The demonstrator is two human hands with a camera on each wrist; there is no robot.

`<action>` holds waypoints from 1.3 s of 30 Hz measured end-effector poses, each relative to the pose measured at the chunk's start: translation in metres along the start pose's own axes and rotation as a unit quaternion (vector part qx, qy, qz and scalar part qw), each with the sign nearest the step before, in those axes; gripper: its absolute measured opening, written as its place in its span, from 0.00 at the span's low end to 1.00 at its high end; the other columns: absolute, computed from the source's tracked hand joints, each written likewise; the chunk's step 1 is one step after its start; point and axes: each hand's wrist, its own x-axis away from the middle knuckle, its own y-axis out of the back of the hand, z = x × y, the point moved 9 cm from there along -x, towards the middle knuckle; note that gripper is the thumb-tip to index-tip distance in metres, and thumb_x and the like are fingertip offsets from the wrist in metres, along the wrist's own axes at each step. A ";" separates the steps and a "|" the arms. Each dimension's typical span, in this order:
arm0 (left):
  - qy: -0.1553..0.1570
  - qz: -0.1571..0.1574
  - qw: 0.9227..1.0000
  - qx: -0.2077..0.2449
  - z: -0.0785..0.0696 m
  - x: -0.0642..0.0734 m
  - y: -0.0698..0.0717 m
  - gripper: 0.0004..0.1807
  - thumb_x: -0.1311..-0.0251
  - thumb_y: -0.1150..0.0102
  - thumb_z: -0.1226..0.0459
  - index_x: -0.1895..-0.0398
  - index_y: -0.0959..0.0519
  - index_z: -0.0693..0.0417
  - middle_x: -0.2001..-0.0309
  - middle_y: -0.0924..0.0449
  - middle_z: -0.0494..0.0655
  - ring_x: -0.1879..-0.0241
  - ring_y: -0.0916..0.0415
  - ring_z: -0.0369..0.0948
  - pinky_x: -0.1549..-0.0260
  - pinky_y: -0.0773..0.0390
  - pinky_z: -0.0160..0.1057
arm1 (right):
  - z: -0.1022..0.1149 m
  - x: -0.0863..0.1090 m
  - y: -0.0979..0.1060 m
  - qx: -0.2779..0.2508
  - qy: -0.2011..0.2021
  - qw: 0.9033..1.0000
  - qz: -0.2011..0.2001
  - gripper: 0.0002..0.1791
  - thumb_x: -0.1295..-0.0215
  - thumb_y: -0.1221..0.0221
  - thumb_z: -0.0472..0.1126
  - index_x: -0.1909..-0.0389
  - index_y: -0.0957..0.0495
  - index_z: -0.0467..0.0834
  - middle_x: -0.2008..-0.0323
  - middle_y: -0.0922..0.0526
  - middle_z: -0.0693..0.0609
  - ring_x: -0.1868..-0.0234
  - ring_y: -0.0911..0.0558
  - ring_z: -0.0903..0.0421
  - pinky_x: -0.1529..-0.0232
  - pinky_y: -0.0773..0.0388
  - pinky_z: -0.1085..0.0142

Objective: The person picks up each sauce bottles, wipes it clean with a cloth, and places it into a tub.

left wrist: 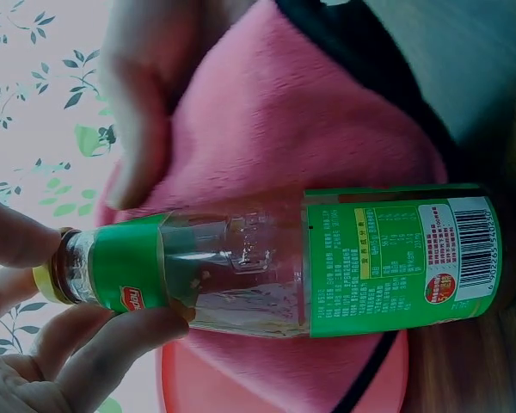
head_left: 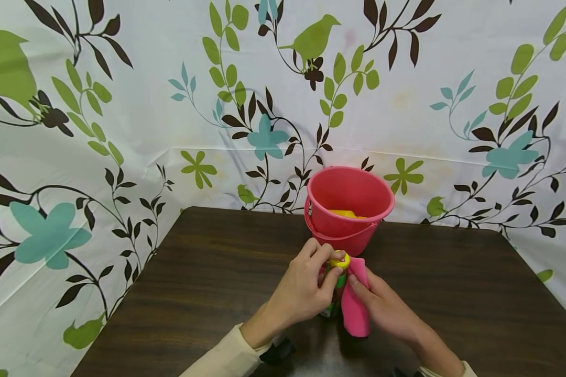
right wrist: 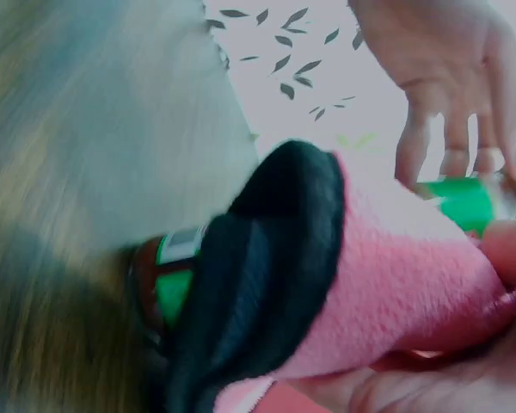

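A clear glass bottle with green labels and a yellow cap stands upright on the dark table. My left hand grips it at the cap and neck, thumb and fingers around the top. In my right hand is a pink cloth with a black edge, pinched between thumb and fingers. The left wrist view shows the cloth spread behind the bottle, along its side. From the right wrist, the folded cloth covers the bottle's middle.
Just behind the bottle stands a pink bucket with yellow things inside and its handle hanging down in front. A white curtain printed with leaves and birds hangs behind the brown wooden table.
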 end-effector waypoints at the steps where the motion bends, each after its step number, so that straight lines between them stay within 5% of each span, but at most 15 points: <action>1: 0.000 0.000 1.000 0.002 0.000 0.000 0.000 0.11 0.34 0.33 0.66 0.51 0.19 0.53 0.58 0.28 0.46 0.66 0.25 0.40 0.68 0.20 0.29 | 0.003 0.000 0.000 -0.005 0.003 1.000 -0.005 0.33 0.15 0.53 0.51 0.17 0.47 0.42 0.37 0.23 0.36 0.44 0.18 0.44 0.50 0.15 0.61; 8: -0.001 -0.001 1.000 0.000 0.000 0.000 0.000 0.11 0.35 0.33 0.67 0.51 0.20 0.52 0.58 0.28 0.48 0.65 0.27 0.39 0.67 0.18 0.31 | 0.018 0.003 0.002 -0.056 0.007 0.997 -0.047 0.34 0.16 0.50 0.51 0.15 0.47 0.55 0.27 0.30 0.42 0.39 0.21 0.44 0.46 0.13 0.60; 14: -0.001 -0.003 1.000 0.002 0.000 0.000 0.001 0.11 0.36 0.32 0.66 0.51 0.19 0.53 0.57 0.26 0.48 0.63 0.24 0.42 0.65 0.18 0.29 | 0.031 0.009 0.004 -0.074 0.037 0.995 -0.063 0.33 0.15 0.52 0.50 0.15 0.48 0.56 0.25 0.33 0.40 0.41 0.20 0.41 0.50 0.11 0.57; 22: -0.002 -0.004 1.000 0.003 0.000 0.000 0.001 0.11 0.36 0.32 0.67 0.52 0.19 0.53 0.56 0.25 0.47 0.61 0.24 0.39 0.64 0.15 0.34 | 0.045 0.014 0.009 -0.103 0.074 0.987 -0.096 0.33 0.14 0.54 0.50 0.15 0.49 0.54 0.21 0.38 0.43 0.31 0.27 0.42 0.45 0.13 0.59; 32: 0.000 -0.006 1.000 -0.004 0.000 0.000 0.002 0.10 0.36 0.31 0.66 0.53 0.19 0.52 0.61 0.28 0.48 0.68 0.29 0.39 0.70 0.26 0.25 | 0.056 0.020 0.012 -0.145 0.094 0.977 -0.125 0.31 0.14 0.55 0.50 0.15 0.47 0.55 0.26 0.38 0.47 0.34 0.25 0.49 0.45 0.13 0.60; 39: 0.002 -0.002 1.000 -0.001 0.000 0.000 0.001 0.10 0.35 0.32 0.66 0.52 0.19 0.52 0.60 0.26 0.51 0.66 0.27 0.42 0.68 0.26 0.25 | 0.058 0.022 0.015 -0.161 0.088 0.971 -0.152 0.30 0.14 0.55 0.53 0.16 0.45 0.55 0.25 0.38 0.50 0.32 0.29 0.48 0.44 0.14 0.62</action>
